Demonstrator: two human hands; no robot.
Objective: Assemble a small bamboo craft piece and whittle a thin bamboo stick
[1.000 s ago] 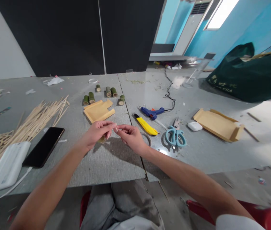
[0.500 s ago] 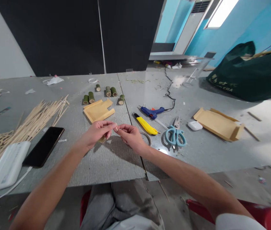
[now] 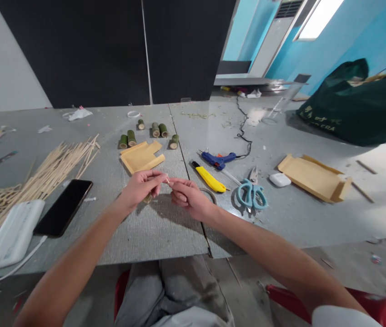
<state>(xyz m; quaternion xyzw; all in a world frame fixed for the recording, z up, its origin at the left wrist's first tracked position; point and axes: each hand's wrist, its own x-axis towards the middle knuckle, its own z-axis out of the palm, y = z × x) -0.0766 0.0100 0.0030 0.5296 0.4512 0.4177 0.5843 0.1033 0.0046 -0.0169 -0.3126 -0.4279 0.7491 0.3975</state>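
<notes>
My left hand (image 3: 145, 187) and my right hand (image 3: 189, 196) meet fingertip to fingertip above the grey table. Between them is a tiny pale stick piece (image 3: 167, 180), pinched in the left fingers. The right thumb and forefinger are closed at its other end; whether they grip it too is hard to see. Just behind the hands lies a folded brown cardboard piece (image 3: 141, 157). A yellow utility knife (image 3: 209, 176) rests to the right of my right hand, near a ring-shaped strip (image 3: 210, 194) partly hidden by that hand.
Several green bamboo sections (image 3: 155, 130) stand behind the cardboard. Thin wooden sticks (image 3: 59, 159), a phone (image 3: 63, 206) and a white power bank (image 3: 12, 234) lie left. On the right are a blue glue gun (image 3: 218, 159), scissors (image 3: 252, 193), a white case (image 3: 280, 180) and a cardboard tray (image 3: 315, 177).
The right fingers have shifted slightly and curled more, showing the small stick piece more clearly between the hands. The view has moved a little; the tabletop things stay in place.
</notes>
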